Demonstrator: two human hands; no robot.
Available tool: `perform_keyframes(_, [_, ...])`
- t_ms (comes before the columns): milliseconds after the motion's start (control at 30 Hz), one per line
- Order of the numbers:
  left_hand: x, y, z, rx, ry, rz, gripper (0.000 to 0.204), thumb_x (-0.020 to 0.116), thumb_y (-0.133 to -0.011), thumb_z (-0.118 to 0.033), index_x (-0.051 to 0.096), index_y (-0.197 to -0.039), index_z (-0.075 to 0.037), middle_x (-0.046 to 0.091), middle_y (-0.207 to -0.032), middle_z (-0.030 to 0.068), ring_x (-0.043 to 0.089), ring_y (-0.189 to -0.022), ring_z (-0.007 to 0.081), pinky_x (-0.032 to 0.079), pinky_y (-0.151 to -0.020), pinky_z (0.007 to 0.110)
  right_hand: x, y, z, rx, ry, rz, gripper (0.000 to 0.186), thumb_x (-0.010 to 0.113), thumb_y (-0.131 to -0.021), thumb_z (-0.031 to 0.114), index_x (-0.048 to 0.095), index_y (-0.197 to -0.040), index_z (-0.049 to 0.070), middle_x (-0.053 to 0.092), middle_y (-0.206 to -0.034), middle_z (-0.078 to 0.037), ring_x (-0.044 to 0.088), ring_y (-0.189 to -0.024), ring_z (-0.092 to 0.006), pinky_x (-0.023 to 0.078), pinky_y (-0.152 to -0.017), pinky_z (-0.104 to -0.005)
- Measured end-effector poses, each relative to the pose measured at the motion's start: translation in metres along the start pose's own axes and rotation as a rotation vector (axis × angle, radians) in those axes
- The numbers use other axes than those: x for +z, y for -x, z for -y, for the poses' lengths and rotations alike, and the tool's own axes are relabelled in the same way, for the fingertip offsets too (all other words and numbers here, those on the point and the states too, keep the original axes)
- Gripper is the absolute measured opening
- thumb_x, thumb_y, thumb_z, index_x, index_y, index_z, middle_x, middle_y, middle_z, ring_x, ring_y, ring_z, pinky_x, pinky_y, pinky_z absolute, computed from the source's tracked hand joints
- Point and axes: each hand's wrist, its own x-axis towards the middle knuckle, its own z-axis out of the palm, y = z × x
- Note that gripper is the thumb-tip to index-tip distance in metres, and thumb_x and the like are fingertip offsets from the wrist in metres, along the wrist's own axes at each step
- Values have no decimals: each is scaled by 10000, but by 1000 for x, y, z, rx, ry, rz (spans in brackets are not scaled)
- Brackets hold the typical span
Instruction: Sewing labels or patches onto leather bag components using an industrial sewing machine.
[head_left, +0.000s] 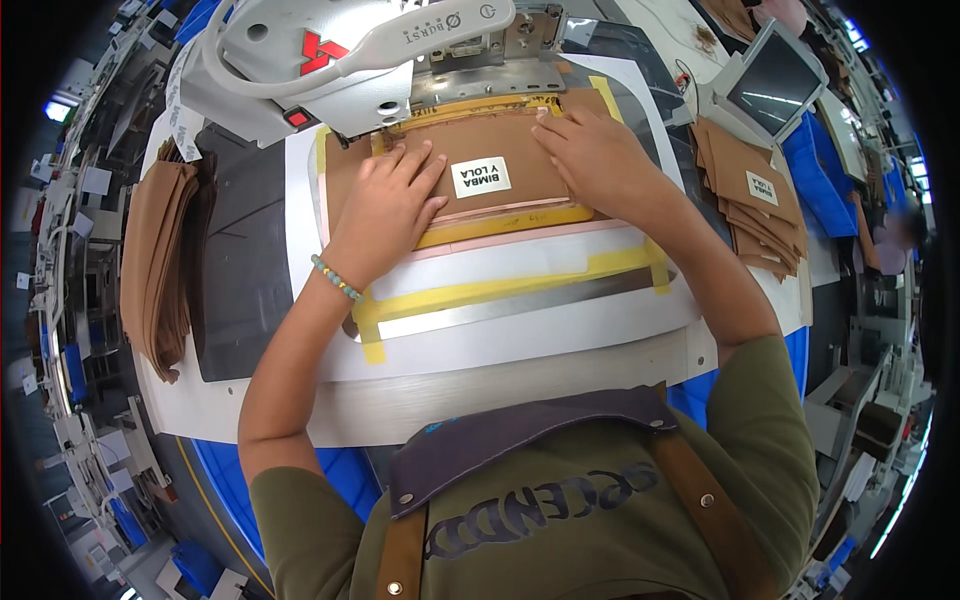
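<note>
A brown fabric piece (500, 140) with a small white label (481, 177) lies in a yellow-taped template frame (500, 290) under the white sewing machine head (340, 60). My left hand (385, 205) lies flat on the left part of the brown piece, fingers spread, with a beaded bracelet on the wrist. On its right part rests my right hand (590, 150), fingers pointing toward the machine's presser area (480, 80). Both hands press the fabric down; neither grips anything.
A stack of brown pieces (158, 260) hangs at the left of the white table (480, 390). Another pile of labelled brown pieces (755, 205) sits at the right, below a tilted control screen (775, 80). Blue bins (815, 180) stand further right.
</note>
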Motion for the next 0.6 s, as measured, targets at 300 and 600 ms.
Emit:
perform_keyframes(300, [3, -4, -6, -29, 19, -8, 462, 699, -1024, -266, 650, -1429, -49, 624, -1492, 143, 586, -1346, 357, 446, -1121, 469, 5, -5, -4, -36, -47, -11, 405, 689, -987, 168, 670, -1381, 79, 667, -1446, -40, 616, -1228, -255, 553, -1039, -368])
perform_keyframes(600, [1, -8, -12, -18, 79, -13, 422, 701, -1025, -249, 661, -1394, -50, 632, -1459, 155, 577, -1362, 362, 463, -1133, 479, 16, -23, 5, -137, -65, -115, 359, 752, -921, 155, 719, -1267, 63, 711, -1363, -42, 635, -1182, -243, 575, -976, -345])
